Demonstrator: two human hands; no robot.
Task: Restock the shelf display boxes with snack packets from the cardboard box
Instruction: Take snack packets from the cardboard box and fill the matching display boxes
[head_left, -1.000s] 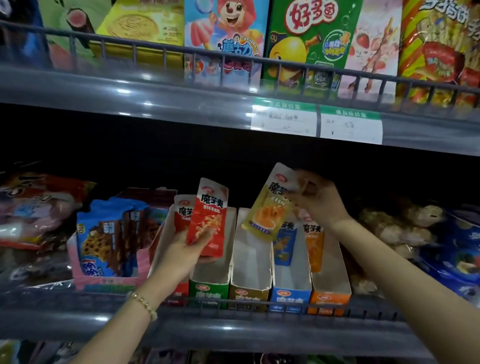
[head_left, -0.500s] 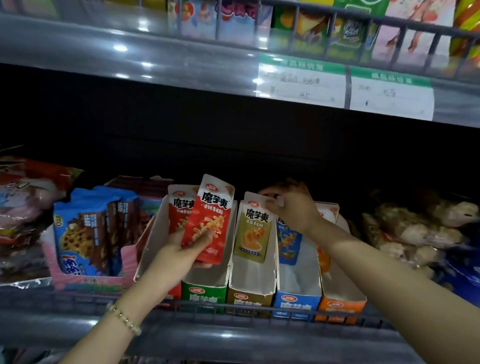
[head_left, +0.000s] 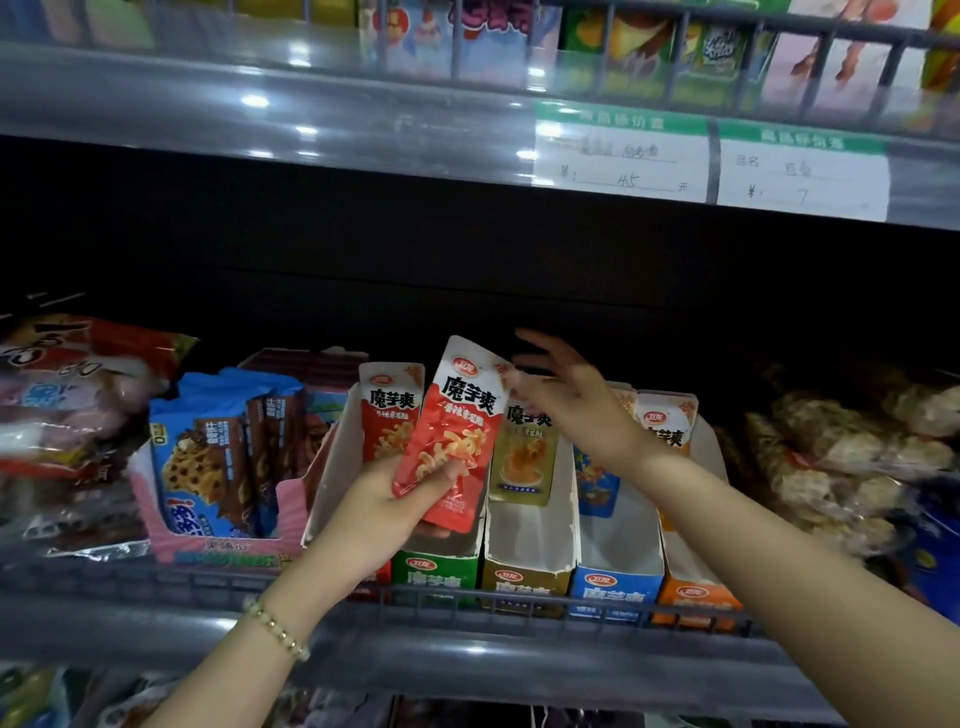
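Observation:
My left hand (head_left: 382, 499) grips the lower end of a red snack packet (head_left: 454, 431), held upright over the green display box (head_left: 436, 569). My right hand (head_left: 566, 395) reaches across with spread fingers, its fingertips at the packet's top right corner; whether it pinches that corner I cannot tell. A yellow packet (head_left: 524, 457) stands in the yellow display box (head_left: 527, 551). Another red packet (head_left: 389, 415) stands in the red box (head_left: 332, 467) at the left. A blue packet (head_left: 597, 483) sits in the blue box (head_left: 615, 582), an orange one (head_left: 667, 423) in the orange box (head_left: 693, 592).
Blue cookie packs (head_left: 208, 457) fill a pink tray left of the display boxes. Bagged snacks (head_left: 841, 457) lie at the right. A wire rail (head_left: 519, 603) runs along the shelf's front edge. The shelf above carries price tags (head_left: 623, 156).
My right hand has let go of the yellow packet, which now stands in the yellow box, and has moved left to the top of the red packet. The camera has tilted down.

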